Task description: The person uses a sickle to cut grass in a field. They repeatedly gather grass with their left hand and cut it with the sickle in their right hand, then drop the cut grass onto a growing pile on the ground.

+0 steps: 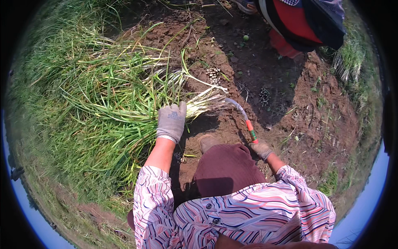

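Observation:
My left hand (171, 122), in a grey work glove, grips a bunch of long green stalks (199, 104) with pale lower stems, which point to the right. In my right hand (261, 149), also gloved, is the red and green handle of a sickle (238, 107). Its curved metal blade reaches up and left, with the tip beside the ends of the stems. Whether blade and stems touch, I cannot tell.
A large heap of cut green stalks (102, 102) lies left of me on brown soil. Small piles of pale cut ends (213, 74) and darker ones (264, 96) lie ahead. A person (298, 21) in dark and red clothing is at the top right.

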A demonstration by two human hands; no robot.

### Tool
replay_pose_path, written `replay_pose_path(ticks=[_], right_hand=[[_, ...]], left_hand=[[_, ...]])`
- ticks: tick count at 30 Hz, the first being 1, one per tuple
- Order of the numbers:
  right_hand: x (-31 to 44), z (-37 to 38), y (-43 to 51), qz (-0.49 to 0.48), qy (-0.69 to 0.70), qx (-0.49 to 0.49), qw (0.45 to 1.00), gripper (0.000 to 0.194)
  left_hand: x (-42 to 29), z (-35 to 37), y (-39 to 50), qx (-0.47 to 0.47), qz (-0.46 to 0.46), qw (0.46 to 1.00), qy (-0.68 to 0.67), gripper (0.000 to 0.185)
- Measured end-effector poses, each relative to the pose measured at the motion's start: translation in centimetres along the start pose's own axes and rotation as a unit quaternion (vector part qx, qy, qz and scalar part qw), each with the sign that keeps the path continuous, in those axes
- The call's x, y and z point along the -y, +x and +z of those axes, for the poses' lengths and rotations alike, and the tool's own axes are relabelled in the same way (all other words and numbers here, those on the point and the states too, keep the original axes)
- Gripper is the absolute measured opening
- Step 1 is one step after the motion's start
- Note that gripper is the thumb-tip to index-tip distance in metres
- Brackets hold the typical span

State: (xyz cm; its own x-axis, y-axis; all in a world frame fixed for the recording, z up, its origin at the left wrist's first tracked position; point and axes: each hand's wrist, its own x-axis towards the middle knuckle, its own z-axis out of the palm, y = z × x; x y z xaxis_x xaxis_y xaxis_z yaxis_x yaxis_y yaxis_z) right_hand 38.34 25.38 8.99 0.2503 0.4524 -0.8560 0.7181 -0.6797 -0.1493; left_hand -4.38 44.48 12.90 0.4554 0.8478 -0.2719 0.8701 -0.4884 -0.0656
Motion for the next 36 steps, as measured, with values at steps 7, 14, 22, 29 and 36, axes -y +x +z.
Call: replay_pose_path(ticks=[7,14,22,29,36], right_hand=[[-0.2,-0.1,2.4,-0.031,0.074,-0.093,0.992,0.045],[17.3,-3.0,7.4,-0.191,0.153,-0.124,0.962,0.042],[31.2,-3.5,6.5,-0.246,0.080,-0.036,0.965,0.035],[26.6,-1.5,3.6,-0.226,0.030,0.029,0.973,0.037],[26.1,1.7,2.9,-0.231,0.074,0.009,0.970,0.031]], left_hand=[[2.3,1.6,-9.6,0.047,0.030,0.998,-0.022,0.036],[14.4,0.2,-5.8,0.072,-0.179,0.975,0.109,0.029],[8.3,-3.7,0.8,-0.111,-0.064,0.988,0.084,0.055],[13.7,-7.4,8.6,-0.007,-0.113,0.983,0.145,0.068],[15.8,-5.7,9.8,0.092,-0.126,0.987,0.046,0.053]])
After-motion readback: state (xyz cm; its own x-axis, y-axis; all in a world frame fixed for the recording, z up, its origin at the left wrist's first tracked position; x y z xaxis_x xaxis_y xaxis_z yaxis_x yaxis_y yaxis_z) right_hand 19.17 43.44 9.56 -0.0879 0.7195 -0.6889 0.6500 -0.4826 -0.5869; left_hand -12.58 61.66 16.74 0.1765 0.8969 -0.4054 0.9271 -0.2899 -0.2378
